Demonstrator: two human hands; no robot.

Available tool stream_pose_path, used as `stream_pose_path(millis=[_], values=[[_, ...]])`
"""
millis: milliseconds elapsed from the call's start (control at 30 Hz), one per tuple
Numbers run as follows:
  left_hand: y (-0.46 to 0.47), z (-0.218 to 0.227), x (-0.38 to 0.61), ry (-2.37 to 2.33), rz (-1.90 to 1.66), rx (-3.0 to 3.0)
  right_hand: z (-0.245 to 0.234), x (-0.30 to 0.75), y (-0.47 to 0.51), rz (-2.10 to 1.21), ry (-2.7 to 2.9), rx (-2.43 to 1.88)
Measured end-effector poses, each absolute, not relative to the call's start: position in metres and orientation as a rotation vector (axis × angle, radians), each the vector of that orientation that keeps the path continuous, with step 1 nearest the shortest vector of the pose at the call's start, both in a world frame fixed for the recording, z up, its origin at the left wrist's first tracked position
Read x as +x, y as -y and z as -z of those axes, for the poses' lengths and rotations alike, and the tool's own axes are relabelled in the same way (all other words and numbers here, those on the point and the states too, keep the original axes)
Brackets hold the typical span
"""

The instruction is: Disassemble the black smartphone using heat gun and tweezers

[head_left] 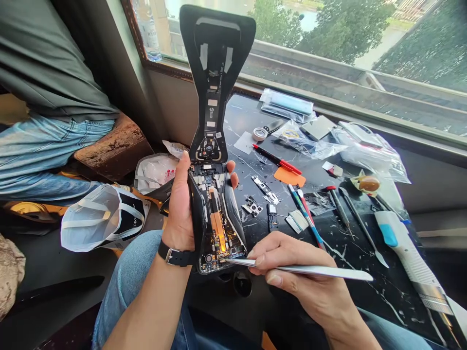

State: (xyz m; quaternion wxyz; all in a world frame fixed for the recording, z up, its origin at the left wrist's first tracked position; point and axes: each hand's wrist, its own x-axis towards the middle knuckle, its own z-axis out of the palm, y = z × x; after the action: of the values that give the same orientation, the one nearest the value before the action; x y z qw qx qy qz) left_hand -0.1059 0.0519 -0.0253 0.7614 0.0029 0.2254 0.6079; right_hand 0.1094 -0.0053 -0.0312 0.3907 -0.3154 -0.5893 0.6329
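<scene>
My left hand (182, 209), with a watch strap on its wrist, is wrapped round an opened smartphone (215, 218), thumb on the near side and fingertips on the far edge. The phone's inner boards, an orange flex strip and small connectors are exposed. Its cover (213, 73) stands folded up from the top end, inner side toward me. In my right hand (288, 262) a pair of metal tweezers (310, 270) is pinched, pointing left. Their tips reach the lower end of the phone's inside; whether they grip a part there is too small to tell.
On the black marbled table (350, 257) lie a camera module (252, 207), a red pen (277, 159), a tape roll (260, 134), screwdrivers, a metal spudger (365, 228) and plastic bags (375, 150). A white paper bag (102, 218) stands left, near a seated person (51, 121). A window is behind.
</scene>
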Motion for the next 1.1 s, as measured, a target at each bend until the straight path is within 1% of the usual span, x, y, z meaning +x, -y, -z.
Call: stream_pose_path(millis=[200, 367, 567, 800, 1100], values=[[-0.053, 0.028, -0.108, -0.469, -1.318, -0.018, 0.029, 0.114, 0.006, -1.536, 1.639, -0.825], [-0.054, 0.026, -0.109, -0.486, -1.345, 0.005, 0.03, 0.11, 0.011, -1.541, 1.565, -0.808], [-0.053, 0.022, -0.107, -0.574, -1.4, 0.059, 0.031, 0.107, 0.019, -1.429, 1.49, -0.82], [-0.052, 0.021, -0.108, -0.555, -1.382, 0.046, 0.028, 0.106, 0.02, -1.333, 1.672, -0.875], [-0.053, 0.026, -0.108, -0.562, -1.426, 0.086, 0.012, 0.111, 0.017, -1.188, 1.864, -0.886]])
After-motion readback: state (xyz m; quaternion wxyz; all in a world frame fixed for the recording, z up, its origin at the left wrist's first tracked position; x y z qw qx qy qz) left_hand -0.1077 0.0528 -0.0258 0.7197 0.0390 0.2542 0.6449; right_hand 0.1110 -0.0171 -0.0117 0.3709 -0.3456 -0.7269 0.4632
